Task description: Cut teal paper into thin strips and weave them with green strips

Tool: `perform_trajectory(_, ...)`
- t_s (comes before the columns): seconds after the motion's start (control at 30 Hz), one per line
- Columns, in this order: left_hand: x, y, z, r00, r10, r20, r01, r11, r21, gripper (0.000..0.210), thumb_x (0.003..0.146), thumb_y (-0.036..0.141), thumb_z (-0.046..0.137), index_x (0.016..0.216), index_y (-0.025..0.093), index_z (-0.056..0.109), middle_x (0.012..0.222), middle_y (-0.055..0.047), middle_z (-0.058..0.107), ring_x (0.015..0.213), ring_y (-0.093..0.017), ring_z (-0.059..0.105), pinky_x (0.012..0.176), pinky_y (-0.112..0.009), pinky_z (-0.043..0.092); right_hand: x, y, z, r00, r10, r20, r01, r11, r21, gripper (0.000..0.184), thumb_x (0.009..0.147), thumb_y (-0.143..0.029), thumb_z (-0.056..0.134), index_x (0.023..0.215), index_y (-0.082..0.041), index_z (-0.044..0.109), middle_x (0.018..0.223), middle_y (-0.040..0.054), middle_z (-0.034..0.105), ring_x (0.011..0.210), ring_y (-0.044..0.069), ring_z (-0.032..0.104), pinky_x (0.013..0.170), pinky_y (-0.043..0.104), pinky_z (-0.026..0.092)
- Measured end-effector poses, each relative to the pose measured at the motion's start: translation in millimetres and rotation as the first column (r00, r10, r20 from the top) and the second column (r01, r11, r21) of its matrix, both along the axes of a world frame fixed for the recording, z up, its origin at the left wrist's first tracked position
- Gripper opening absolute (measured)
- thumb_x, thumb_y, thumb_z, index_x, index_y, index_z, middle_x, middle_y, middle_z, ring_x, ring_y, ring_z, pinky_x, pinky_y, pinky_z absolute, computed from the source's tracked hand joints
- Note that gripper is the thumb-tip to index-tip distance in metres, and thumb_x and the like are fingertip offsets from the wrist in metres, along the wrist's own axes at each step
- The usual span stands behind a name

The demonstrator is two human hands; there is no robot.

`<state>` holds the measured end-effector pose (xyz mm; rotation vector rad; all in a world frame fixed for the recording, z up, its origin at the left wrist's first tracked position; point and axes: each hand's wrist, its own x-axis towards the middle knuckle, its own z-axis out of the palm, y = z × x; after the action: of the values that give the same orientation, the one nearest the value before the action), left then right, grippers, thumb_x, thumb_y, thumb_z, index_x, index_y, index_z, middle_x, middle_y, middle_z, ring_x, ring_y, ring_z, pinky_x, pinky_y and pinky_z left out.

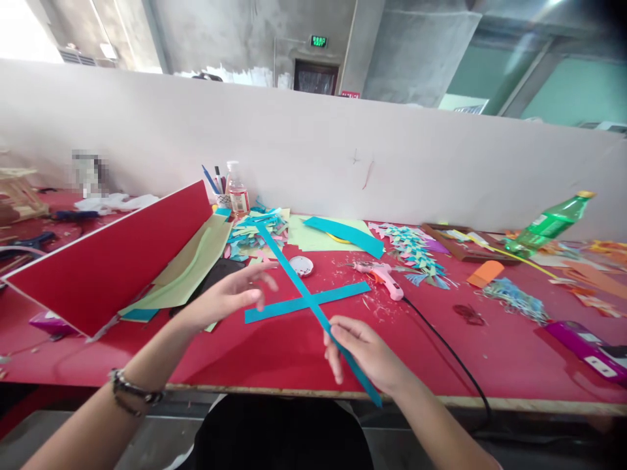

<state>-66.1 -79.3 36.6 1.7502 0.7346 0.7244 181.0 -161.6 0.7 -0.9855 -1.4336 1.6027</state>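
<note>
My right hand (360, 349) pinches a long blue paper strip (292, 273) near its lower end. The strip slants up and left above the table, its far end near a heap of paper scraps (255, 235). My left hand (240, 290) is held to the left of the strip with fingers apart, holding nothing. Beneath the raised strip, a second blue paper strip (343, 293) lies on the red table, so the two cross in view. Just beyond sit a small white round dish (300, 266) and a pink glue gun (385, 277) with a black cord.
A red board (127, 261) stands at the left beside green paper sheets (196, 267). A clear bottle (238, 192) and a pen cup are at the back. Fringed paper (409, 248), a tilted green bottle (553, 225) and a purple box (588, 349) lie rightward.
</note>
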Motion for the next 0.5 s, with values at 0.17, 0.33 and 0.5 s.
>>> perform_trajectory(0.17, 38.4, 4.2, -4.1, 0.973, 0.162, 0.161, -0.161, 0.987, -0.021, 0.032, 0.078, 0.040, 0.047, 0.096, 0.014, 0.054, 0.077, -0.001, 0.053, 0.058, -0.007, 0.048, 0.055, -0.019, 0.041, -22.0, -3.6, -8.0, 0.978, 0.190, -0.090, -0.204, 0.961, -0.187, 0.025, 0.081, -0.042, 0.039, 0.073, -0.020, 0.046, 0.052, -0.0029, 0.057, 0.043, 0.011, 0.052, 0.048, 0.022, 0.039)
perform_trajectory(0.33, 53.2, 17.0, -8.6, 0.994, 0.072, 0.079, -0.068, 0.996, -0.056, 0.031, 0.076, 0.043, 0.048, 0.075, 0.012, 0.053, 0.060, 0.003, 0.051, 0.045, -0.005, 0.047, 0.047, -0.018, 0.039, -12.3, 15.3, 1.9, 0.985, 0.102, 0.140, -0.105, 0.994, 0.009, 0.023, 0.079, -0.041, 0.044, 0.076, -0.019, 0.048, 0.068, 0.0006, 0.056, 0.064, 0.013, 0.054, 0.065, 0.027, 0.041)
perform_trajectory(0.5, 83.7, 25.5, -21.6, 0.993, 0.033, -0.116, -0.034, 0.999, -0.002, 0.033, 0.073, 0.045, 0.050, 0.070, 0.012, 0.051, 0.048, 0.004, 0.048, 0.037, -0.005, 0.046, 0.038, -0.015, 0.033, -6.1, 72.2, 14.7, 0.937, -0.323, 0.134, 0.267, 0.908, 0.322, 0.025, 0.074, -0.042, 0.051, 0.077, -0.020, 0.039, 0.069, -0.0046, 0.044, 0.058, 0.008, 0.043, 0.056, 0.021, 0.036)
